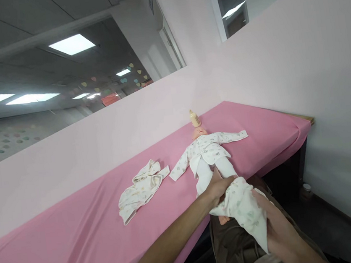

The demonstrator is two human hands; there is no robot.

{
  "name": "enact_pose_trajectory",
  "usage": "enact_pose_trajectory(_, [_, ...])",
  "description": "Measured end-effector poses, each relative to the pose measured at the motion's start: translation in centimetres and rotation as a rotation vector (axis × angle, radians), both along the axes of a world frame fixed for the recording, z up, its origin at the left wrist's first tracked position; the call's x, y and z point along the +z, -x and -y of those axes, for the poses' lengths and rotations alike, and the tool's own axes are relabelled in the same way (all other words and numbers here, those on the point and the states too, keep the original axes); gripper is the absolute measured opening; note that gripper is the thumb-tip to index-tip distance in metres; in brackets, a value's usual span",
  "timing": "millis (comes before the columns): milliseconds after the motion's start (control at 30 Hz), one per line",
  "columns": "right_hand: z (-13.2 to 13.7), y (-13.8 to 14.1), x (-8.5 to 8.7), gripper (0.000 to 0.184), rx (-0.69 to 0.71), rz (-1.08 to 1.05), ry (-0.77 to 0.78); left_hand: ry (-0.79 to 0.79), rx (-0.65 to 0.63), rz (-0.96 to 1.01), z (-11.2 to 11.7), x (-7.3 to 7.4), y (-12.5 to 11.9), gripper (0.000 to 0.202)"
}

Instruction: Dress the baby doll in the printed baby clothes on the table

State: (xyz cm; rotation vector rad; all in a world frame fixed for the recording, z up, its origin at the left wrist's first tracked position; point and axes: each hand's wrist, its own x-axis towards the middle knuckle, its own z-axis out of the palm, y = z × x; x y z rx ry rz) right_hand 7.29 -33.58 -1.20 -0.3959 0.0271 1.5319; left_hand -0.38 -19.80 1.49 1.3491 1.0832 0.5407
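A baby doll (199,132) lies on its back on the pink-covered table, its head away from me. It wears a white printed top (207,149) with the sleeves spread, and its legs (225,167) are white. Over the near end of its legs are bunched white printed baby pants (243,204). My left hand (216,188) is closed at the upper edge of the pants, against the doll's legs; some of its fingers are hidden. On the near side my right hand (269,213) grips the pants, its fingertips covered by cloth. One bare doll foot (224,219) shows below my left hand.
Another white printed baby garment (144,190) lies folded left of the doll. A cream-coloured bottle (194,118) stands behind its head. The pink tablecloth (88,234) reaches the wall at the back, and the table's corner (307,121) juts out at right.
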Motion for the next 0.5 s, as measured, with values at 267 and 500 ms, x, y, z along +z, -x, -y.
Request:
enact_pose_trajectory(267, [-2.1,0.5,1.5,0.031,-0.024,0.050,0.038,-0.021,-0.091,0.027,2.6,1.4,1.8,0.059])
enact_pose_trajectory(500, [-1.2,0.9,1.3,0.034,0.058,0.131,0.025,-0.456,-0.330,-0.310,9.6,2.1,4.8,0.082])
